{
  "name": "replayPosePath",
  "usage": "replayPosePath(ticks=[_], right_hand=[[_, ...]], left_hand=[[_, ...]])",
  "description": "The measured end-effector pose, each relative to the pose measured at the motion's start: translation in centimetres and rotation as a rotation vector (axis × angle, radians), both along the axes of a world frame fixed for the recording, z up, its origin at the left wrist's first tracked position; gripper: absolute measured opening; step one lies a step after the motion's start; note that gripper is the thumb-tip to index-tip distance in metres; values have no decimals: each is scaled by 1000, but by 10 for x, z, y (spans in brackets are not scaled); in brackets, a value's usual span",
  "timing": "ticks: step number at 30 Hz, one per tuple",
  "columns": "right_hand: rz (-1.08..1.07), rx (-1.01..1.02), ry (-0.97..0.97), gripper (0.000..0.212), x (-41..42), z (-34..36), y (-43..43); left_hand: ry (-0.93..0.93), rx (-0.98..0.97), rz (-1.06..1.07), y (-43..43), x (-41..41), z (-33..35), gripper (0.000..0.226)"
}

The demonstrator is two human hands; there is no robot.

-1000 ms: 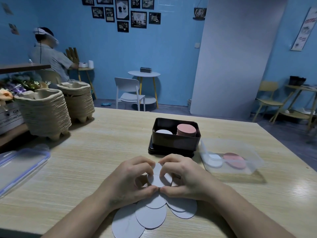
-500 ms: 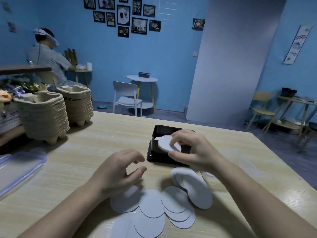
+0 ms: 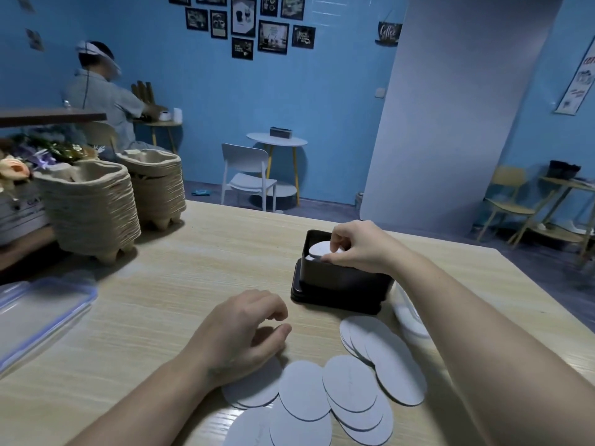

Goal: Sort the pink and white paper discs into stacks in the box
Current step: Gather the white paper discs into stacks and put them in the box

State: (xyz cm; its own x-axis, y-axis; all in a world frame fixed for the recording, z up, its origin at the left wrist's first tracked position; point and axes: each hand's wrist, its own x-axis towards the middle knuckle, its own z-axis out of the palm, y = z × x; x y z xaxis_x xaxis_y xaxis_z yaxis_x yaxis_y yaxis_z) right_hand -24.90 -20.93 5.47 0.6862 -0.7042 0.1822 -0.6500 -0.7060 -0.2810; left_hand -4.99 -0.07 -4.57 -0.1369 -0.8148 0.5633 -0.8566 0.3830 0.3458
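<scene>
A black box [image 3: 341,283] stands on the wooden table a little right of the middle. My right hand [image 3: 357,246] is over the box and pinches a white paper disc [image 3: 318,249] at the left side of its opening, just above a white stack inside. The pink stack is hidden behind that hand. My left hand [image 3: 244,333] hovers with loosely curled fingers and holds nothing, above the near spread of several white discs [image 3: 347,384] lying overlapped on the table.
Two stacks of pulp trays [image 3: 93,214] stand at the table's left. A clear zip bag [image 3: 38,313] lies at the left edge. A clear plastic container [image 3: 409,313] sits behind my right forearm. A person sits at a far table, back left.
My right hand carried a white disc from the pile forward and lowered it into the box's left side. My left hand let go of the disc and stayed over the pile.
</scene>
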Motion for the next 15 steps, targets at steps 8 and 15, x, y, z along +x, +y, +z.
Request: replayPosePath(ticks=[8,15], right_hand=[[24,-15,110,8,12,-8,-7],[28,-33,76,10,10,-8,-6]], left_hand=[[37,25,-36,0,0,-2,14],[53,20,-37,3,1,1,14]])
